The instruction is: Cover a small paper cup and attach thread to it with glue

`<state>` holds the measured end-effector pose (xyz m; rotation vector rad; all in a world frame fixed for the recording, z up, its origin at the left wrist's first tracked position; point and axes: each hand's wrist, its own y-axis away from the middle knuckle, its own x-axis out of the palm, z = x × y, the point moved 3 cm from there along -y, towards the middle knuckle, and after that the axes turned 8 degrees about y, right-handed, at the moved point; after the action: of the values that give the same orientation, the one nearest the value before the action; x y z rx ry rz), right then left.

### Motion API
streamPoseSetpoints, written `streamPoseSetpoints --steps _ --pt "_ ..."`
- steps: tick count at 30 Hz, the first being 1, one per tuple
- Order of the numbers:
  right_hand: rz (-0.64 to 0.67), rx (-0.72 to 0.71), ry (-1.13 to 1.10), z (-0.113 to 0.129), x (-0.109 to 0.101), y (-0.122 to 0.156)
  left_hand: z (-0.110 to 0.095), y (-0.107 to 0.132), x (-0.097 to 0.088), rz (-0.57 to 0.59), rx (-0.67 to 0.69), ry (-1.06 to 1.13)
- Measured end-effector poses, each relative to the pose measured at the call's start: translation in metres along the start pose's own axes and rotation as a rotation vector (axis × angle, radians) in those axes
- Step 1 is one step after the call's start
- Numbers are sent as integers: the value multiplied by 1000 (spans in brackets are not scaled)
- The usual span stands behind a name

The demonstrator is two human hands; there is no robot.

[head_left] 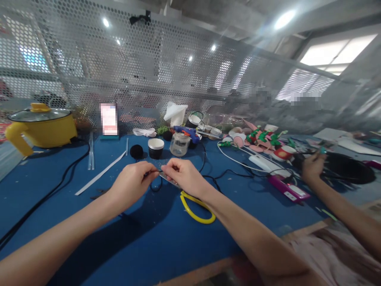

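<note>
Both my hands meet above the middle of the blue table [143, 234]. My left hand [132, 183] is closed in a pinch on a thin black cord [155, 186] that loops down between the hands. My right hand [184, 176] is closed too, gripping scissors whose grey blade [170, 180] shows under the fingers and whose yellow handle loop [196, 206] hangs below the wrist. The blade lies right at the cord.
A yellow pot [41, 125] stands far left, with black cables across the table. A black pom-pom [136, 151], small black cup [155, 147], glass jar [179, 143] and blue glue gun [186, 132] sit behind my hands. Another person's hand [312, 167] works at right among craft pieces.
</note>
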<state>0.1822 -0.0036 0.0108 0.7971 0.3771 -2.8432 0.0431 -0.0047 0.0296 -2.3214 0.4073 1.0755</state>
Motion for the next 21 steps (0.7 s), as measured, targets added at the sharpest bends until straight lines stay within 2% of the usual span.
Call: streamPoseSetpoints --steps 6,12,16,21 --pt "109 54 -141 -1 -2 -2 1 -1 -1 -14 -6 -3" --pt "138 135 -33 -4 0 -3 0 -1 1 -10 -15 -14" --pt "89 89 5 -2 0 -3 1 -1 1 23 -36 -27" --pt "63 18 -106 0 -2 -3 2 -2 0 74 -57 -15"
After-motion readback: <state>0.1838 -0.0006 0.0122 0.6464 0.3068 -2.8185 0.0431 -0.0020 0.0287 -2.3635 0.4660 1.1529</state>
